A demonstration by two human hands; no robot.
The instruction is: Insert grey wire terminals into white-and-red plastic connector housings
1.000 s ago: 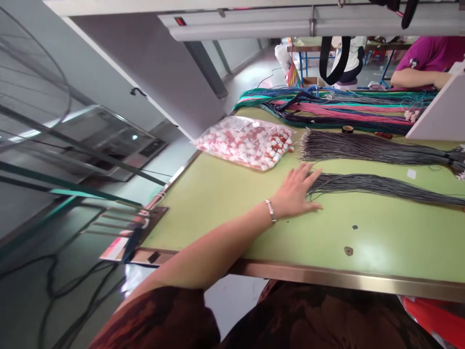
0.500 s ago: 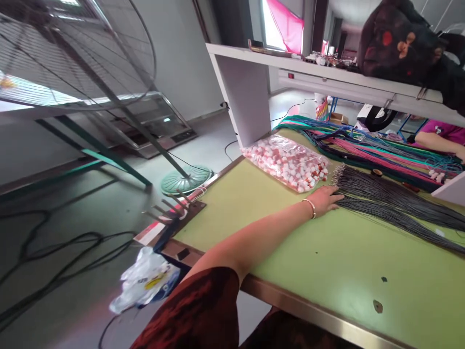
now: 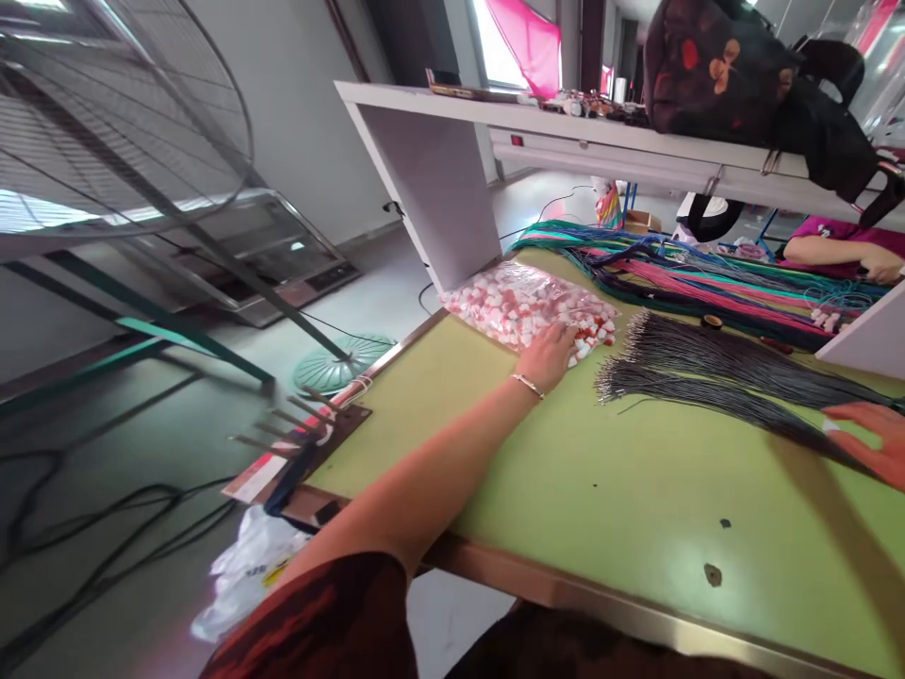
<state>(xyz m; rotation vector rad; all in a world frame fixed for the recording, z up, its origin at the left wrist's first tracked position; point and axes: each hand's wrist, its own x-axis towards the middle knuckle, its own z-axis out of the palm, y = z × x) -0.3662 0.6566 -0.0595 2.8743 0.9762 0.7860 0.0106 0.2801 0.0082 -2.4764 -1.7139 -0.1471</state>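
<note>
My left hand (image 3: 548, 360) rests on the near edge of a clear plastic bag (image 3: 505, 297) full of small white and red pieces. Its fingers lie stretched over the plastic, with the tips partly lost against the contents. At the right edge, my right hand (image 3: 871, 441) comes into view with thumb and fingers apart, over the thin dark cords. These cords lie in two bundles, a farther bundle (image 3: 721, 354) and a nearer bundle (image 3: 714, 401), with light metallic-looking tips at their left ends. A small white bit (image 3: 830, 426) shows beside my right fingertips.
Coloured cords (image 3: 679, 269) stretch along the back of the green tabletop (image 3: 537, 500). A white shelf (image 3: 431, 179) stands over it, carrying a dark bag (image 3: 721, 71). A metal pronged rack (image 3: 318, 420) sits at the left edge, near a standing fan (image 3: 176, 198). Another person's arm (image 3: 841, 253) shows behind.
My left hand has moved left from the dark cords' tips onto the plastic bag. My right hand has entered at the right. The view has shifted slightly to the right.
</note>
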